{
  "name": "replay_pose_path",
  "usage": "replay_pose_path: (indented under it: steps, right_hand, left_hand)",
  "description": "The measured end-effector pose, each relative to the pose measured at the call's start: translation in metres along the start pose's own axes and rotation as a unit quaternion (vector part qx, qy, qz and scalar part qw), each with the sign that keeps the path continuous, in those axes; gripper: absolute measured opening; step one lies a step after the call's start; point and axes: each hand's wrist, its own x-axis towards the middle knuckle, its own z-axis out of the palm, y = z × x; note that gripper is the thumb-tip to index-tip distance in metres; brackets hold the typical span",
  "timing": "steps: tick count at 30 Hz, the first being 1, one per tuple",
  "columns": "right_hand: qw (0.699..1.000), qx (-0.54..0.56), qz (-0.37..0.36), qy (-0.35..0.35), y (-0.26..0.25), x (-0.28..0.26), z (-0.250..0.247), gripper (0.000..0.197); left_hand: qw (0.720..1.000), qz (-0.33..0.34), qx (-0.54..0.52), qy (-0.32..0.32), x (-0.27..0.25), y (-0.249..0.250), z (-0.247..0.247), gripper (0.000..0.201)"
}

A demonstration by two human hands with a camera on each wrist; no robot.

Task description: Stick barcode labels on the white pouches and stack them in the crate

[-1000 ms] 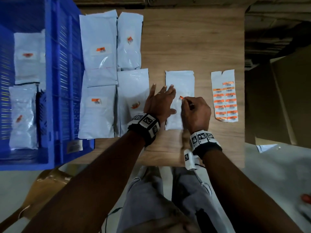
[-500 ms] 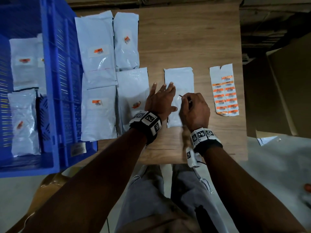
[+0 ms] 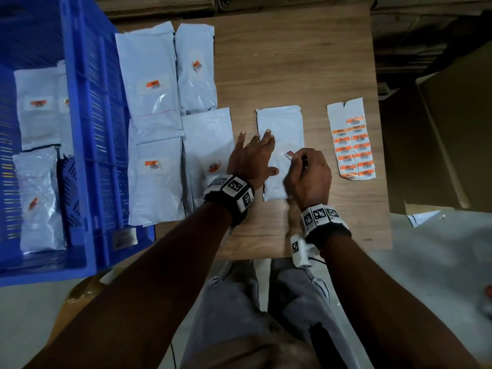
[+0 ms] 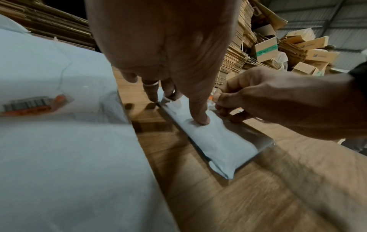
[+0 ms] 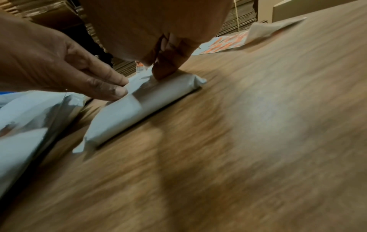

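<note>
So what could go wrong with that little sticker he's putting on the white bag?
The small orange barcode label is pinched in the right hand, so it could stick to the fingers or land crooked. The flat left hand pins only the left edge of the puffy white plastic pouch; the pouch might slide or wrinkle under the label. His right forearm could also nudge the white sheet of orange labels lying nearby.

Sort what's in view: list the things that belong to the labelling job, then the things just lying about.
Job:
small white plastic pouch under the left hand
orange barcode label pinched by the right hand
label sheet
blue plastic crate

Lying about:
flattened brown cardboard boxes
</note>
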Motion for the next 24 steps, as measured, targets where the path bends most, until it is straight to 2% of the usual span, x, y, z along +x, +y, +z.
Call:
replay_pose_path:
  steps: [5, 8, 13, 18, 24]
  right_hand:
    - [0.995, 0.085, 0.042, 0.023, 0.007, -0.002, -0.007, 0.011]
    - [0.988, 0.131, 0.07, 0.036, 0.01, -0.002, -0.016, 0.008]
    - [0.972, 0.193, 0.108, 0.082, 0.013, 0.005, -0.04, 0.009]
    - [0.961, 0.212, 0.133, 0.121, 0.029, 0.029, -0.073, 0.012]
    - [0.956, 0.215, 0.159, 0.118, 0.067, 0.065, -0.115, 0.013]
  left_hand:
    - [1.0, 0.009, 0.004, 0.008, 0.001, 0.003, -0.003, 0.079]
    - [1.0, 0.002, -0.028, -0.004, 0.003, 0.008, -0.004, 0.078]
    - [0.999, -0.014, -0.039, 0.032, 0.017, 0.025, -0.006, 0.058]
    - [0.997, 0.007, -0.06, 0.045, 0.04, 0.051, 0.003, 0.049]
    - [0.972, -0.05, -0.222, 0.053, 0.061, 0.062, 0.009, 0.059]
